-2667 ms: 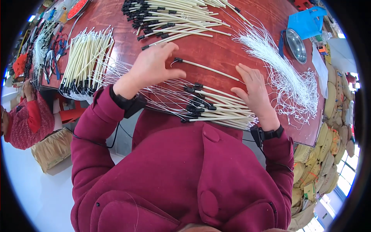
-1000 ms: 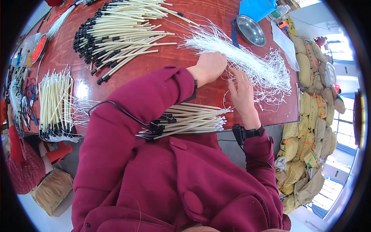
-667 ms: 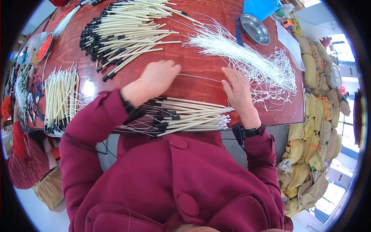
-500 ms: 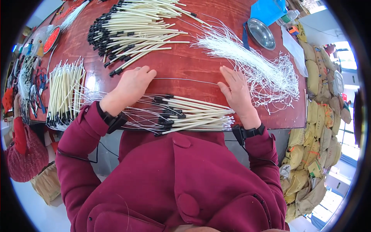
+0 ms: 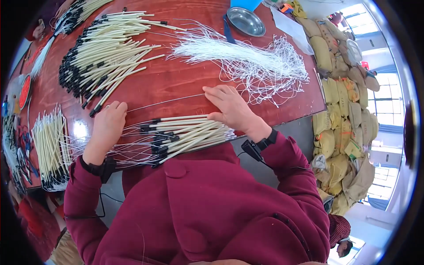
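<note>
A thin white cord runs almost straight across the red table between my hands. My left hand rests with curled fingers closed on the cord's left end. Near its right end, my right hand lies palm down, fingers stretched out and touching the cord, thumb apart. Just below the cord, several pale sticks with black ends lie in a loose row, white strings trailing left from them under my left wrist. A thick bundle of white cords spreads beyond my right hand. What lies under the right palm is hidden.
A large pile of black-ended pale sticks lies far left; another bundle is at the near left. A metal bowl and a red-filled dish sit farther off. Stacked sacks stand to the right. Another person is at lower right.
The whole view has swung, so the table contents appear farther left. My right hand has turned and flattened, its fingers now pointing left along the cord. My left hand stays at the cord's left end.
</note>
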`<state>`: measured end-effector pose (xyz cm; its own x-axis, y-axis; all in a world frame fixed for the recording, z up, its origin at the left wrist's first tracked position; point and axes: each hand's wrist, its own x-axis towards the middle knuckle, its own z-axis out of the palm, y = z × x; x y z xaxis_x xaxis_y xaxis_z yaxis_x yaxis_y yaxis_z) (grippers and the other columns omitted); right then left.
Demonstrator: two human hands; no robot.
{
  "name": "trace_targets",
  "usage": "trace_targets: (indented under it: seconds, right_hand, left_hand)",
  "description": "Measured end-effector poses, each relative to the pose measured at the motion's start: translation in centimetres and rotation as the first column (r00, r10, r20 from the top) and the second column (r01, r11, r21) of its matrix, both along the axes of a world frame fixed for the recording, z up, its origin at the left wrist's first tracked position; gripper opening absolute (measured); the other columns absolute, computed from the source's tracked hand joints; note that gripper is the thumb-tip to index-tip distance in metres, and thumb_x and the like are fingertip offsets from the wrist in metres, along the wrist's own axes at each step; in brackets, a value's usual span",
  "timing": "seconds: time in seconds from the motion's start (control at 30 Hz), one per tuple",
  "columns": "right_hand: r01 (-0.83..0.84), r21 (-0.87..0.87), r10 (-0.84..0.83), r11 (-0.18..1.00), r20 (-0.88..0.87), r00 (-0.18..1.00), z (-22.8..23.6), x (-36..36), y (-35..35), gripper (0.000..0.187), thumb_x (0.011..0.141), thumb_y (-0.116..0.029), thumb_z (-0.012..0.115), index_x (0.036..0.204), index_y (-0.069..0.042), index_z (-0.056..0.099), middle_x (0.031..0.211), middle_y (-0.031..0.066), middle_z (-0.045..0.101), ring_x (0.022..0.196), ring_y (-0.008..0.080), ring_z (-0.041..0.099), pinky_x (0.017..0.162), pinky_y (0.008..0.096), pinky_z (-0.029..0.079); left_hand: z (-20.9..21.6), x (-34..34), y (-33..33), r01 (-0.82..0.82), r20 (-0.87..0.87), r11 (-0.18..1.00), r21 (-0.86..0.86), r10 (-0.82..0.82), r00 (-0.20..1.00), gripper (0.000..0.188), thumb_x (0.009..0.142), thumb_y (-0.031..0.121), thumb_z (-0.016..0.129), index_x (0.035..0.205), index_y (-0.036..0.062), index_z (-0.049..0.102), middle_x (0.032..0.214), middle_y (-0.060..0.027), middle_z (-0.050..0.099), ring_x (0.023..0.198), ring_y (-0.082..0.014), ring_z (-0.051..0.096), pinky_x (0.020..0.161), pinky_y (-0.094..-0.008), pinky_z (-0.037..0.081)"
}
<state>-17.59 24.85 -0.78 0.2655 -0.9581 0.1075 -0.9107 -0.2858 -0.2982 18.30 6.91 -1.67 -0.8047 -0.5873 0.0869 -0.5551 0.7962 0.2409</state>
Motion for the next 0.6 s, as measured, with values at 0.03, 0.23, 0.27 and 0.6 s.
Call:
trace_targets:
  seconds: [0.03,0.23,0.27,0.6]
  right_hand:
    - [0.021,0.005,-0.021,1.000,0.003,1.000,0.0,-0.1,-0.1,0.067,0.095,-0.052,0.059,0.134,0.002,0.061,0.146,0.0119,0.057,0.130,0.0337,0.049,0.110,0.0457,0.038]
    - [-0.030,-0.025,0.029,0.999,-0.056,0.998,-0.8,-1.1,-1.6,0.062,0.091,-0.044,0.064,0.134,0.002,0.061,0.147,0.0122,0.056,0.130,0.0355,0.050,0.112,0.0451,0.038]
    - [-0.038,-0.040,0.035,0.998,-0.090,0.995,-0.9,-1.7,-1.5,0.062,0.090,-0.043,0.065,0.134,0.002,0.061,0.148,0.0123,0.056,0.129,0.0362,0.050,0.112,0.0453,0.038]
    - [-0.041,-0.066,0.043,0.997,0.030,0.999,-0.9,-2.1,-1.8,0.066,0.099,-0.055,0.051,0.133,0.000,0.064,0.143,0.0128,0.059,0.126,0.0359,0.052,0.110,0.0468,0.039]
  left_hand:
    - [0.1,0.0,-0.1,-0.002,0.007,1.000,0.022,0.002,1.000,0.007,0.091,0.008,0.060,0.097,0.0065,0.058,0.092,-0.0138,0.061,0.088,-0.0370,0.064,0.072,-0.0477,0.051]
    - [0.6,0.5,0.6,-0.007,0.022,1.000,-0.011,0.007,1.000,0.005,0.091,0.008,0.055,0.094,0.0069,0.059,0.088,-0.0129,0.062,0.086,-0.0362,0.066,0.070,-0.0472,0.053]
    - [0.6,0.1,0.4,0.009,0.015,1.000,-0.027,-0.008,1.000,0.006,0.090,0.007,0.055,0.094,0.0065,0.059,0.088,-0.0128,0.063,0.085,-0.0358,0.066,0.070,-0.0470,0.053]
    - [1.2,0.3,-1.0,-0.049,0.194,0.990,0.134,0.022,0.981,0.014,0.089,0.016,0.065,0.098,0.0067,0.061,0.090,-0.0118,0.066,0.085,-0.0358,0.067,0.074,-0.0464,0.054]
